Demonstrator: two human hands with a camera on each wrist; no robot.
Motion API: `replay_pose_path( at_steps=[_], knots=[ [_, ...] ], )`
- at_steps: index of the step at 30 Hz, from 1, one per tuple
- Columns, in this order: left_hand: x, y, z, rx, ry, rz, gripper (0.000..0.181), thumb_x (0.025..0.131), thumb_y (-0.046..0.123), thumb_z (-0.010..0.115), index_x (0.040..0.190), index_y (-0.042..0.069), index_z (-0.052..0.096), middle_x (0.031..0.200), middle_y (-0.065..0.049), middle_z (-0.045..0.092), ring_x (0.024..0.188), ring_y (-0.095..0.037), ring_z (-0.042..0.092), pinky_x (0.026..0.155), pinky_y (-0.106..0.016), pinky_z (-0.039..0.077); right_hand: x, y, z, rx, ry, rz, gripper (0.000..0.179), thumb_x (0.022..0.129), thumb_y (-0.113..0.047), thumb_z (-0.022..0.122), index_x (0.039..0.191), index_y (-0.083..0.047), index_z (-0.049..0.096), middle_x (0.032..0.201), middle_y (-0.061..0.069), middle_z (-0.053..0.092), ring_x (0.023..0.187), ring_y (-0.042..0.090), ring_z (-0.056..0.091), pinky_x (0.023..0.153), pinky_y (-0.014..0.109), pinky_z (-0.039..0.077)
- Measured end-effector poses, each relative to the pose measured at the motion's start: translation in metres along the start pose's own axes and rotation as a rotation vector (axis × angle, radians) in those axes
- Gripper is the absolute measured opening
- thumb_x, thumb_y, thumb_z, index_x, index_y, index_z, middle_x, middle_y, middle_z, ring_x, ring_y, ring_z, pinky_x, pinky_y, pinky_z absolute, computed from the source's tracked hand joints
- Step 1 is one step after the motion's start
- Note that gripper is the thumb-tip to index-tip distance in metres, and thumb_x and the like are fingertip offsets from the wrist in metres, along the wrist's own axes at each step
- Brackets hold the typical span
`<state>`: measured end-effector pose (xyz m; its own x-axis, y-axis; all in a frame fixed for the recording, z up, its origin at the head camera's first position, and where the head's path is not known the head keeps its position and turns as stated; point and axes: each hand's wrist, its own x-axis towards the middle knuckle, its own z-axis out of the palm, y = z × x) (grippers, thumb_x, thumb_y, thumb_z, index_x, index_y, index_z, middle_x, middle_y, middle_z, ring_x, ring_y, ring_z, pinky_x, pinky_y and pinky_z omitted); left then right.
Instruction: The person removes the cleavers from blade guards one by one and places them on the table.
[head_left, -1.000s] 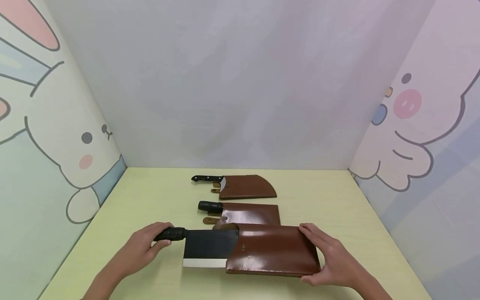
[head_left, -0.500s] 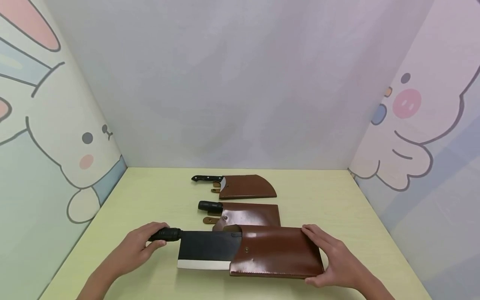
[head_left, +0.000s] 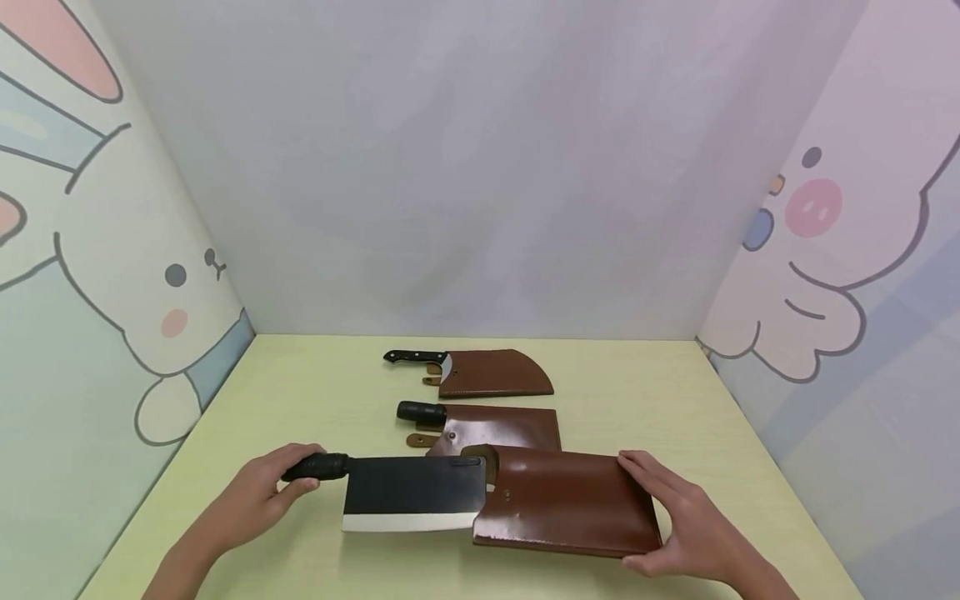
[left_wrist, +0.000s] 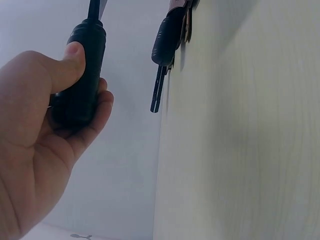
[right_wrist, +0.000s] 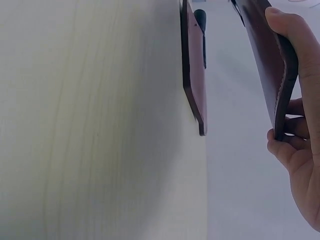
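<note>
My left hand (head_left: 255, 493) grips the black handle (left_wrist: 82, 75) of a cleaver, thumb along its side in the left wrist view. The cleaver's broad dark blade (head_left: 416, 487) with a bright edge lies level above the table. Its far end is at the mouth of a glossy brown leather sheath (head_left: 570, 504); whether the lower corner is still inside, I cannot tell. My right hand (head_left: 686, 525) holds the sheath by its closed right end, thumb at one edge and fingers at the other. The right wrist view shows the sheath (right_wrist: 272, 70) raised off the table.
Behind lie two sheathed knives on the pale table (head_left: 300, 392): a cleaver in a square brown sheath (head_left: 517, 425), partly covered by the held sheath, and a black-handled knife in a rounded sheath (head_left: 495, 372). A grey wall (head_left: 465, 208) and cartoon-printed side panels surround the table.
The cleaver has slid left out of the sheath, showing nearly its whole blade. My left hand moved left with it; my right hand moved slightly right with the sheath.
</note>
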<state>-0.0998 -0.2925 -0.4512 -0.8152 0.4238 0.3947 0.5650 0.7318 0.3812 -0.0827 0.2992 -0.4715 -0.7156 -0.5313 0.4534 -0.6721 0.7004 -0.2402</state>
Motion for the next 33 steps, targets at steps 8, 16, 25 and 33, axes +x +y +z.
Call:
replay_pose_path(
  at_steps=[8, 16, 25, 33],
  knots=[
    [-0.008, -0.01, -0.002, 0.004, 0.006, -0.019, 0.033, 0.086, 0.01, 0.081, 0.117, 0.011, 0.07, 0.108, 0.005, 0.071, 0.088, 0.002, 0.061, 0.067, -0.026, 0.052, -0.009, 0.003, -0.007, -0.055, -0.03, 0.075, 0.118, 0.054, -0.063, 0.095, 0.151, -0.013, 0.051, 0.153, -0.002, 0.048, 0.138, -0.003, 0.043, 0.099, 0.01, 0.042],
    [-0.021, -0.022, -0.003, 0.044, 0.006, -0.03, 0.035, 0.084, 0.012, 0.083, 0.116, 0.011, 0.071, 0.107, 0.004, 0.072, 0.093, -0.002, 0.065, 0.07, -0.027, 0.054, -0.022, 0.013, -0.01, -0.041, 0.002, 0.081, 0.114, 0.055, -0.06, 0.097, 0.148, -0.009, 0.054, 0.15, 0.001, 0.051, 0.134, -0.008, 0.043, 0.096, 0.005, 0.039],
    [-0.029, -0.033, -0.005, 0.013, -0.033, -0.041, 0.033, 0.085, 0.012, 0.082, 0.116, 0.01, 0.071, 0.107, 0.001, 0.072, 0.093, 0.003, 0.062, 0.068, -0.024, 0.052, -0.032, 0.016, -0.015, -0.061, -0.011, 0.116, 0.112, 0.054, -0.06, 0.096, 0.149, -0.015, 0.055, 0.149, -0.003, 0.052, 0.131, -0.011, 0.043, 0.091, 0.004, 0.041],
    [-0.035, -0.037, 0.001, 0.018, -0.026, 0.0, 0.033, 0.083, 0.013, 0.084, 0.113, 0.011, 0.072, 0.105, 0.003, 0.073, 0.094, 0.002, 0.064, 0.072, -0.014, 0.047, -0.039, 0.012, -0.019, -0.074, -0.114, 0.202, 0.114, 0.058, -0.063, 0.094, 0.154, -0.025, 0.047, 0.148, -0.001, 0.052, 0.126, 0.009, 0.057, 0.076, 0.036, 0.059]
  ],
)
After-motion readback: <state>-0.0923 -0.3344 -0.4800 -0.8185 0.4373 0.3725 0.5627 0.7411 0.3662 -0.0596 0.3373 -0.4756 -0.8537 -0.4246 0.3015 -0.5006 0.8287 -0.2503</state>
